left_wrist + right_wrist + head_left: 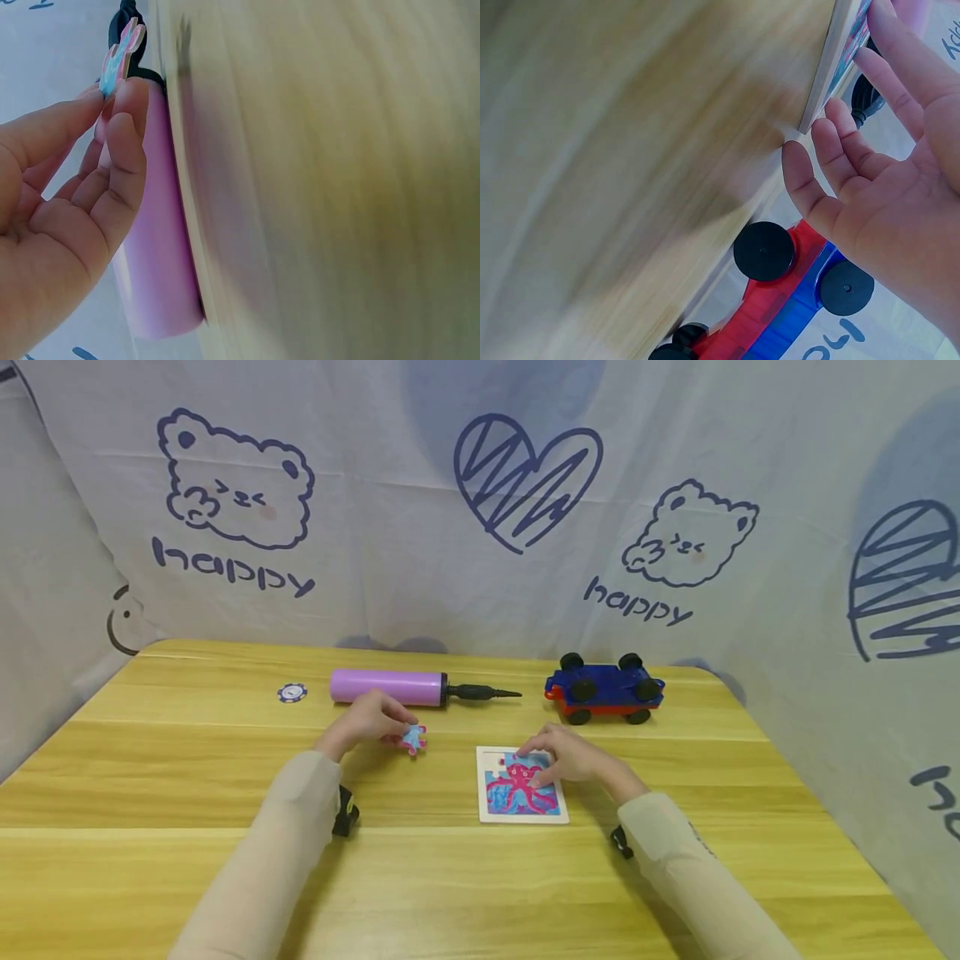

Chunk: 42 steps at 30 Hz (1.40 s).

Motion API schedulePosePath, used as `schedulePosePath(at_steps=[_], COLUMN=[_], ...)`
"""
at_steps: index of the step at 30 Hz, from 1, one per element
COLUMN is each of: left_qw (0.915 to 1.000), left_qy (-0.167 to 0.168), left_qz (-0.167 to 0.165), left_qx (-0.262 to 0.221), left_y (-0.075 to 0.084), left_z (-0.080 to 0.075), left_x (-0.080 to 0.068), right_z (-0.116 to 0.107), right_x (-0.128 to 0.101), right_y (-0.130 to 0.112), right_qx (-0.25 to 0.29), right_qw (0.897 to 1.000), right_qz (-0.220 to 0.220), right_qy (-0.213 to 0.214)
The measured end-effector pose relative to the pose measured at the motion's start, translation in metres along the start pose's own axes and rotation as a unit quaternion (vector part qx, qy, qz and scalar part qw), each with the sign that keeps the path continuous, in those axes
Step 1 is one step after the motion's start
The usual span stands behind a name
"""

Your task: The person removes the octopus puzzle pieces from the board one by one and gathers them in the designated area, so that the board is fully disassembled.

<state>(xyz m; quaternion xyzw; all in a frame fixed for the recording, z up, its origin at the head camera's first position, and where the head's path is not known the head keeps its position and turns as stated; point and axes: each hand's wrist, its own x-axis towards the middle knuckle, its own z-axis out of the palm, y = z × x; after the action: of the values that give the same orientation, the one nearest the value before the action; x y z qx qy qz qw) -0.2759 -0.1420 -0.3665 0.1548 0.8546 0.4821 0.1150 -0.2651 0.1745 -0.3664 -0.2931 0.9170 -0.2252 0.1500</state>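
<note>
A small square puzzle board (522,787) with a pink octopus on blue lies on the wooden table (187,760). My right hand (562,758) rests on its upper right part with straight fingers (832,150) touching the board (840,52). My left hand (375,720) is to the left of the board, near the purple pump, and pinches a blue and pink puzzle piece (413,739) between thumb and fingertips (124,112); the piece (120,56) stands edge-on in the left wrist view.
A purple hand pump (390,686) with a black nozzle lies behind my left hand. A blue and red toy car (603,688) with black wheels sits at the back right. A small round chip (292,692) lies at the back left. A printed cloth surrounds the table.
</note>
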Motion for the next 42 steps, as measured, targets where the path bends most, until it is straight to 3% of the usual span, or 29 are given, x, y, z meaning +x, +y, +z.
schedulePosePath(at_steps=[5,7,13,33,42], left_qw=[0.9998,0.9992,0.9983,0.9956,0.9951], left_qy=[-0.003,0.001,-0.014,0.000,0.027], left_qz=[-0.018,-0.041,-0.055,-0.089,-0.090], left_qx=[-0.005,0.003,0.013,0.029,0.030], left_y=[0.0001,0.0036,0.0010,-0.0029,0.0066], left_z=[-0.0031,-0.0029,-0.0047,-0.0088,-0.0032], left_x=[-0.0044,-0.0075,-0.0099,-0.0101,-0.0068], right_z=[0.0002,0.0003,0.0007,0.0011,0.0006], right_x=[0.0000,0.0000,0.0006,0.0007,0.0001], right_y=[0.0003,0.0006,0.0009,0.0013,0.0005], right_qx=[-0.002,-0.003,0.000,0.002,-0.008], right_qw=[1.000,1.000,1.000,1.000,1.000], right_qz=[-0.004,-0.004,-0.003,0.001,-0.001], right_qy=[0.001,0.001,0.001,0.003,0.005])
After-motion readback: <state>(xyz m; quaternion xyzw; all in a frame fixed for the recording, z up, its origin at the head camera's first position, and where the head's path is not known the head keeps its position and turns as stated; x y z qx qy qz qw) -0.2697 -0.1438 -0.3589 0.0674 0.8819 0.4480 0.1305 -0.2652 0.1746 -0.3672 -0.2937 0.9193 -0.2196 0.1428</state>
